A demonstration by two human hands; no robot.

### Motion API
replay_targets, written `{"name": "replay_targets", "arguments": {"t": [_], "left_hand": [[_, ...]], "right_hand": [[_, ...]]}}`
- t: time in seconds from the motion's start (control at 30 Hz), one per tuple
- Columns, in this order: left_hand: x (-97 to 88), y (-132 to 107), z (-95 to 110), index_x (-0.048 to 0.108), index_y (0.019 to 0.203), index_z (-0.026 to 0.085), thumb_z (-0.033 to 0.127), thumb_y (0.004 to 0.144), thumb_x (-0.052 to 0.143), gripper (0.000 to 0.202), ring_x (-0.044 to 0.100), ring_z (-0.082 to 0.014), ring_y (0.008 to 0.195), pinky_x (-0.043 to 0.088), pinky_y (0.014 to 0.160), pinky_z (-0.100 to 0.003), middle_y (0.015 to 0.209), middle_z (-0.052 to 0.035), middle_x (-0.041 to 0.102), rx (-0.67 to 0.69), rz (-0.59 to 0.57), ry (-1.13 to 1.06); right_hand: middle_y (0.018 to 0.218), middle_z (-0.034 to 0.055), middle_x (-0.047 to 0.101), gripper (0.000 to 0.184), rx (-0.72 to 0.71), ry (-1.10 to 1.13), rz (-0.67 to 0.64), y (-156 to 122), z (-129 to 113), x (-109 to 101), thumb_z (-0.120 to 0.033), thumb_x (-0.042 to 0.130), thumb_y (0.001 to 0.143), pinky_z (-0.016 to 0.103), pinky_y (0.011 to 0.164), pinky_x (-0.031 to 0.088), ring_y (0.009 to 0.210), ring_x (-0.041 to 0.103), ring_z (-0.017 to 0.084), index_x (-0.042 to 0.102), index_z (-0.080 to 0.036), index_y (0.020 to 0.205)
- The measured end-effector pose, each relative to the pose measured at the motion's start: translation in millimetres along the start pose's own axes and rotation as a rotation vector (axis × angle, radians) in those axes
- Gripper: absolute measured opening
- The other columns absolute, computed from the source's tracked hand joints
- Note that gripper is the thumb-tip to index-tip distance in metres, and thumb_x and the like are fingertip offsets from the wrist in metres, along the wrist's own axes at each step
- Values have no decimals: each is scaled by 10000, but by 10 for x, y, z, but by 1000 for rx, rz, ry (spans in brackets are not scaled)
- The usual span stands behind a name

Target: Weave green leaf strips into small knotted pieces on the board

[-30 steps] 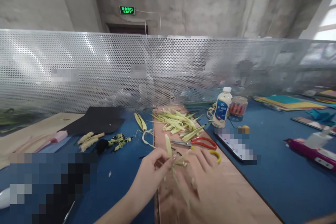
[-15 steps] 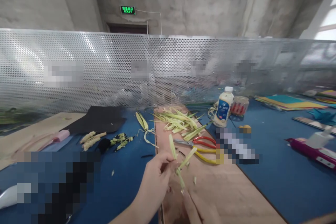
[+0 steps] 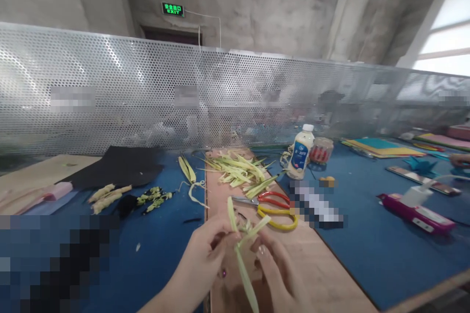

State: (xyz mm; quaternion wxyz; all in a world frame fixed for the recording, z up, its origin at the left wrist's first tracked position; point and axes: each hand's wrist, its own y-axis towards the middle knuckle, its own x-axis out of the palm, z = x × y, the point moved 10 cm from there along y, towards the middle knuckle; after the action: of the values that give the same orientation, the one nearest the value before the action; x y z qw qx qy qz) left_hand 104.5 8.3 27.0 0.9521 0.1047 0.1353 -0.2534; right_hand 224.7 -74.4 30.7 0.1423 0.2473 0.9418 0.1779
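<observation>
Just above the wooden board, my left hand (image 3: 211, 249) pinches pale green leaf strips (image 3: 243, 266) at the point where they cross. Two short ends stick up in a V, and a longer end hangs down between my hands. On the other side of the crossing is my right hand (image 3: 273, 264), its fingers curled and closed at the right-hand strip; the exact grip is partly hidden. Beyond my fingers lie scissors (image 3: 279, 217) with one red and one yellow handle. A heap of similar cut strips (image 3: 240, 171) covers the far end of the board.
The wooden board (image 3: 312, 259) lies on a blue tabletop (image 3: 157, 264). A white-capped bottle (image 3: 301, 154) and a clear jar (image 3: 321, 150) stand behind. At right are a purple glue gun (image 3: 416, 212) and another person's hand (image 3: 460, 161). A perforated metal screen (image 3: 235, 93) runs along the back.
My right hand has let go of the lower strip end and moved up beside the crossing. That end now hangs free. The view has shifted slightly to the right.
</observation>
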Motion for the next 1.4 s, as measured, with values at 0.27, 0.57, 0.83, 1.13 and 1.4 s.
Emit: {"name": "replay_targets", "arguments": {"t": [0.27,0.57,0.83,1.13,1.4], "left_hand": [[107,-1,-63,487,858,188,323,796,483,148,437,-79,490,383,500,-190,589,59,456,-50,-65,-114],[240,-20,-37,511,639,143,346,825,422,290,465,-97,557,371,570,-213,583,27,484,-15,-219,-38],[269,-43,86,545,634,146,330,823,445,282,475,-113,628,362,620,-222,642,10,521,58,-250,-16],[253,-45,54,541,637,142,343,819,434,292,481,-115,607,383,616,-231,622,7,525,-3,-241,-78],[156,-8,65,525,663,143,340,828,418,278,485,-117,616,381,605,-234,626,10,521,-10,-193,-124]], "right_hand": [[627,22,657,261,176,254,-62,181,89,72,-437,572,721,253,593,494,616,619,189,635,-184,728],[551,-16,569,258,245,277,-25,290,366,26,-431,583,717,229,494,420,523,537,139,608,-176,691],[568,-9,579,247,211,234,71,273,308,-93,-417,590,709,255,545,422,566,526,153,641,-175,718],[620,0,606,256,275,199,48,243,360,-66,-432,548,746,244,545,440,580,555,161,608,-183,755],[670,-7,558,139,159,202,-248,206,215,301,-318,562,762,248,645,453,665,559,153,516,-189,744]]}}
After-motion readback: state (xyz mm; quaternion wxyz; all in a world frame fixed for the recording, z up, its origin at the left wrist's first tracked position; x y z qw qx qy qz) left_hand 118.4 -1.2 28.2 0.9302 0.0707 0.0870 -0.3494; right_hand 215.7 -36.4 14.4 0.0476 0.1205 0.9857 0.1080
